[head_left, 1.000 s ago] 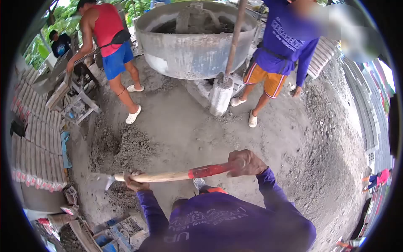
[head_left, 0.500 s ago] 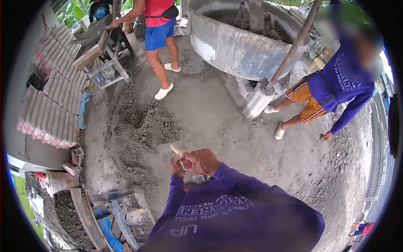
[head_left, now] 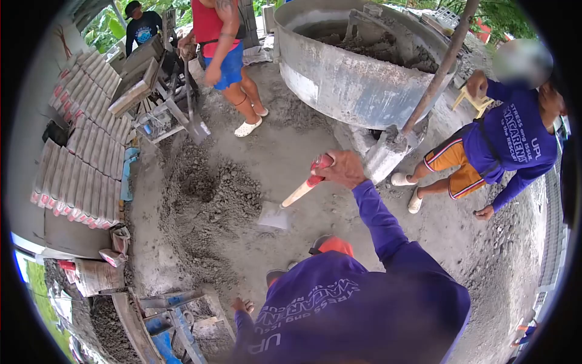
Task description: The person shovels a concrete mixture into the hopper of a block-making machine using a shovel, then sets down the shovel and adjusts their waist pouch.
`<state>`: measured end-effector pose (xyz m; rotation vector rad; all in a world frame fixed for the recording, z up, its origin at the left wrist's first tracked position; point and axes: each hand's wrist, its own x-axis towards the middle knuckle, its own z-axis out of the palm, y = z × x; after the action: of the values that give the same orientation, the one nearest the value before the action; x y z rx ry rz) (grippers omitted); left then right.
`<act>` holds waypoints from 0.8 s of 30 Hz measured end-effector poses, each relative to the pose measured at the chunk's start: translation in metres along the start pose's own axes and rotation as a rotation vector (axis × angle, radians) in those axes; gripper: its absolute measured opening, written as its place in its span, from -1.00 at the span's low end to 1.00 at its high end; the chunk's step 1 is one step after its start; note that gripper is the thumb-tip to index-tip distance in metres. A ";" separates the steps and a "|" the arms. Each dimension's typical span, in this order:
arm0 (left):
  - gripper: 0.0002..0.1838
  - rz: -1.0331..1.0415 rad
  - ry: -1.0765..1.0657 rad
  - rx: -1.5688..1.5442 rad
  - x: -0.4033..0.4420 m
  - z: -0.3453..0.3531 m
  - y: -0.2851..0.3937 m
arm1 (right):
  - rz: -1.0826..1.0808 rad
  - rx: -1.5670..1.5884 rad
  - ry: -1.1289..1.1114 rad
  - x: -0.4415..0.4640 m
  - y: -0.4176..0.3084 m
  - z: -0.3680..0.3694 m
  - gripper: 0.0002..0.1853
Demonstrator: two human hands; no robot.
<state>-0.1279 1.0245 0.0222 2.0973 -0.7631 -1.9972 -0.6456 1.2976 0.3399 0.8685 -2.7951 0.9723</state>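
The grey floor (head_left: 303, 139) spreads under everything. On it, ahead, stands the big round tub (head_left: 364, 91), grey and rough, with lumpy wet material inside. 1 pole (head_left: 439, 76) slants up in front of its wall.

The person in purple (head_left: 515, 133) stands to the right of the tub, 1 hand raised and 1 hanging low. The person in red (head_left: 209, 24) stands to the left of it, and the person in black (head_left: 143, 29) is farther back.

At the far left is the stack (head_left: 82, 176), its pieces red at the ends. The dark, crumbly heap (head_left: 206, 188) lies between the stack and the shovel (head_left: 297, 194). Wooden frames (head_left: 128, 327) lie at the lower left.

The shovel slants down to the left, its blade at the floor just beside the heap. The right hand (head_left: 342, 168) has its fingers closed around the red grip at the upper end. The left hand (head_left: 244, 304) hangs low, near the frames and well apart from the shovel, fingers loosely bent and partly open, holding nothing visible.
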 end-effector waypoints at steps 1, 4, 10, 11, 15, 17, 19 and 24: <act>-0.85 0.036 0.074 -0.027 -0.017 0.005 -0.007 | -0.010 -0.032 -0.017 0.016 0.005 -0.008 -0.54; -0.83 0.095 0.143 -0.183 -0.050 0.037 -0.026 | -0.022 -0.138 -0.081 0.069 0.032 -0.032 -0.54; -0.65 0.245 -0.001 0.399 -0.049 0.052 -0.107 | 0.143 -0.221 -0.202 0.174 0.133 -0.052 -0.53; -0.59 0.343 -0.021 0.708 -0.057 0.055 -0.118 | 0.218 -0.137 -0.244 0.194 0.157 -0.060 -0.52; -0.44 0.030 -0.034 -0.044 -0.085 0.077 -0.164 | 0.149 -0.243 -0.170 0.256 0.258 -0.062 -0.46; -0.48 0.014 0.062 -0.079 -0.106 0.087 -0.168 | 0.131 -0.494 -0.017 0.272 0.302 -0.046 -0.40; -0.51 0.017 0.155 -0.117 -0.126 0.100 -0.162 | 0.276 -0.632 0.139 0.274 0.335 -0.034 -0.41; -0.59 0.056 0.099 -0.124 -0.154 0.115 -0.152 | 0.144 -0.738 -0.199 0.190 0.355 -0.012 -0.40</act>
<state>-0.1977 1.2517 0.0802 2.0631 -0.6552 -1.8469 -0.9942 1.4391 0.1964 0.6745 -3.0261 -0.1855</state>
